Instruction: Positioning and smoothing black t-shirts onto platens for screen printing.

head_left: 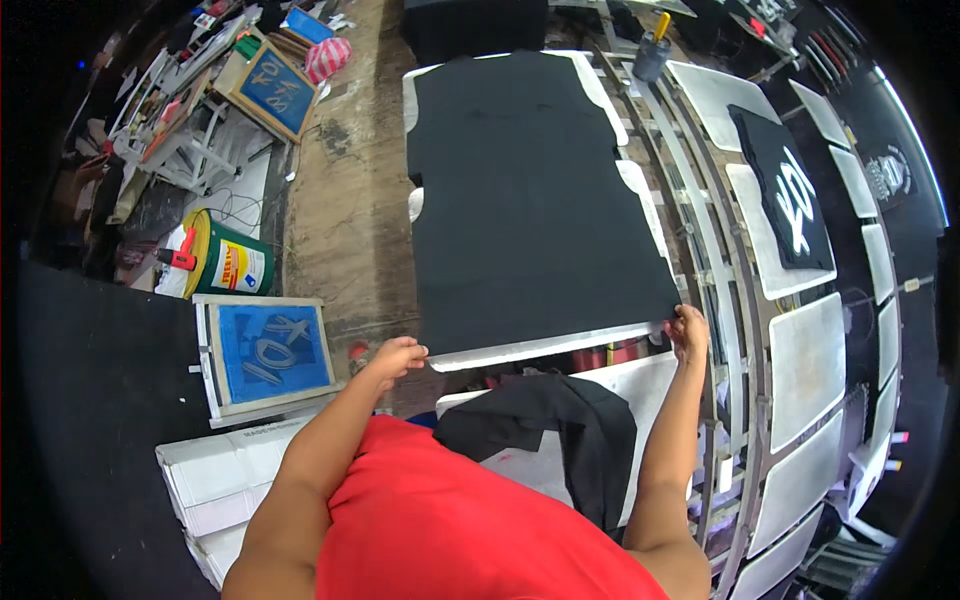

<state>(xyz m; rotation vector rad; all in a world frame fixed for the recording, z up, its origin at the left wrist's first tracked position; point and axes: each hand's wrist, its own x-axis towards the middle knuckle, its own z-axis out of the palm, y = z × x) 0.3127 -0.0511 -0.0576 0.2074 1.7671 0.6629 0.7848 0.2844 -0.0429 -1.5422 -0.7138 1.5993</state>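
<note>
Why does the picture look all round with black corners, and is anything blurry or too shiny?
In the head view, a wide fisheye lens makes the round shape and bends straight edges near the rim; also in the head view, a bright strip glares at the far right, while the left hand and right hand, pinching the black cloth, look fairly sharp.

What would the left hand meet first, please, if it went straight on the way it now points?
The black cloth, whose near left corner touches the left hand; how soon the white board under it would follow is unclear, as depth is hard to judge.
</note>
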